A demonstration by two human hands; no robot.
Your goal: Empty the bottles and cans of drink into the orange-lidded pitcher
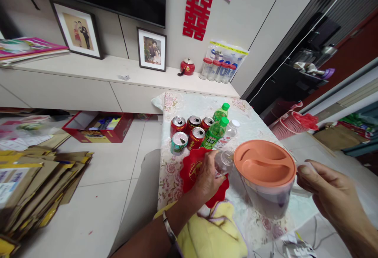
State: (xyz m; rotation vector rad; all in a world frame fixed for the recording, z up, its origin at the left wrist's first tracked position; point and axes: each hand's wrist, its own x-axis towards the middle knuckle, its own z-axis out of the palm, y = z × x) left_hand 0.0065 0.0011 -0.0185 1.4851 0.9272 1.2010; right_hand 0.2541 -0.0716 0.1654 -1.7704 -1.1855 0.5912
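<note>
My left hand [206, 177] is wrapped round a clear plastic bottle [225, 159], which leans over a red scalloped tray [189, 183]. With my right hand [330, 191] I grip the handle of a see-through pitcher [265, 199] with an orange lid [265, 161]. The pitcher is tilted a little toward the bottle, and its rim is close to the bottle's mouth. Whether liquid is flowing between them I cannot tell. Behind the tray stand several opened drink cans [196, 134], a green bottle [217, 132] with another behind it, and a white-capped clear bottle [229, 132].
A yellow towel [212, 230] lies at the near edge of the flower-patterned tablecloth [171, 171]. Beyond the table, a white cabinet [118, 71] holds framed photos, a red jar [187, 67] and capped glass jars. Flattened cardboard [44, 187] and a red box [97, 128] are on the left floor.
</note>
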